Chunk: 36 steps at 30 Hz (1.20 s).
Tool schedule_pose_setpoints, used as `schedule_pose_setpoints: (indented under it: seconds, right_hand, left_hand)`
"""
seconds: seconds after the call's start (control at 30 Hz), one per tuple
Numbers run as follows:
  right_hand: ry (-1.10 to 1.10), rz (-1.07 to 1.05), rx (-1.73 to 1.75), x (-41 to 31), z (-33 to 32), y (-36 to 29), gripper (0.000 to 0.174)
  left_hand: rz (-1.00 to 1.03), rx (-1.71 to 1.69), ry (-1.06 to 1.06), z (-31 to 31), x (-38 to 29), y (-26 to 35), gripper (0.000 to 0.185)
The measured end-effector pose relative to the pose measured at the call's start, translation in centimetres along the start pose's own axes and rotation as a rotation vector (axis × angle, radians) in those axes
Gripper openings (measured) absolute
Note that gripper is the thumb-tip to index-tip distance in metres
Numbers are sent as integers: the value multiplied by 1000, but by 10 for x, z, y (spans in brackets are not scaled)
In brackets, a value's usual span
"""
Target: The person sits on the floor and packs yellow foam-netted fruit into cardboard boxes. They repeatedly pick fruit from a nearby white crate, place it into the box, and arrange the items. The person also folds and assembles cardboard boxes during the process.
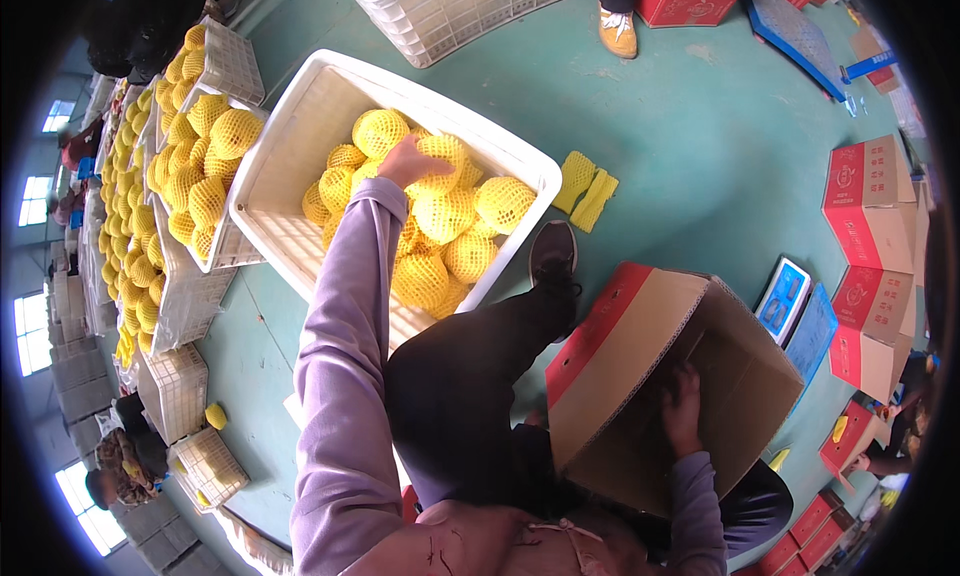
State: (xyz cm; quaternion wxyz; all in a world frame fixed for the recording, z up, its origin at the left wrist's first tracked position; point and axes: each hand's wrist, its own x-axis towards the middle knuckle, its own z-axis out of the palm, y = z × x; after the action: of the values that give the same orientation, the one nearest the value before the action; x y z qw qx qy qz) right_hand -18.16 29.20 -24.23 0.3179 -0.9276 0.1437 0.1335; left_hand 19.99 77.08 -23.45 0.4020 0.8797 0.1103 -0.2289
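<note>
My left hand (411, 163) reaches into a white plastic crate (517, 142) and grips a round fruit in a yellow foam net (444, 150). Its thumb lies across the net, and part of the fingers is hidden. More netted fruits (421, 280) are piled around it in the crate. My right hand (682, 411) is inside a tilted red and brown cardboard box (622, 336) between my legs. Its fingers look apart in the shadow, with nothing seen in them. The box's deepest part is dark.
Two empty foam nets (585, 190) lie on the green floor by my shoe (553, 250). Crates of netted fruit (199, 171) line the left. A blue-edged scale (784, 298) and printed cartons (862, 208) are at the right. Another person's shoe (617, 32) shows at the top.
</note>
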Motion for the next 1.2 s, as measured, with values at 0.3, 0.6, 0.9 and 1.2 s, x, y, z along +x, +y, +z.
schedule_pose_setpoints:
  seconds: [0.3,0.6,0.9,1.2]
  right_hand:
    - [219,-259,938,8,-101,-139,30]
    - [38,-342,1642,-41,-145,-181,68]
    - [56,-17,1144,-1,-141,-47,52]
    - [-387,-31,-73,50,-18,-13,67]
  left_hand:
    - [309,-1032,-357,3,-204,142,66]
    - [1081,17,-54,171,-361,254,79]
    - [824,426,-532,333,-282,126,39]
    - [954,1218,-585,399,-270,26,59]
